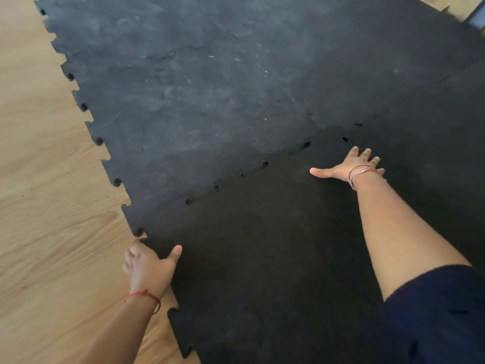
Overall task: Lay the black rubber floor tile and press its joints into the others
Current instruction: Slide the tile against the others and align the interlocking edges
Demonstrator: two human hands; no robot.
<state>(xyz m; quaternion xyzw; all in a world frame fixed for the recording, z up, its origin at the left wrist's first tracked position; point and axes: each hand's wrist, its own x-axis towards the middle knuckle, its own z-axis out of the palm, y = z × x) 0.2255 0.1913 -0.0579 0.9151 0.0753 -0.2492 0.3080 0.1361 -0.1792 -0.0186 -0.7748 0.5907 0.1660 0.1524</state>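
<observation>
A dark sleeve (441,311) covers the right upper arm at the lower right corner. Under both arms lies the black rubber tile (262,258), its far toothed edge meeting the dusty grey tiles (196,101) already laid beyond the hands. The left hand (149,269) grips the tile's left edge near its far corner, fingers curled under the rim, thumb on top, a red thread (143,295) at the wrist. The right hand (351,164) rests flat and spread on the tile beside the joint. Wooden floor (52,206) lies to the left of the left hand.
</observation>
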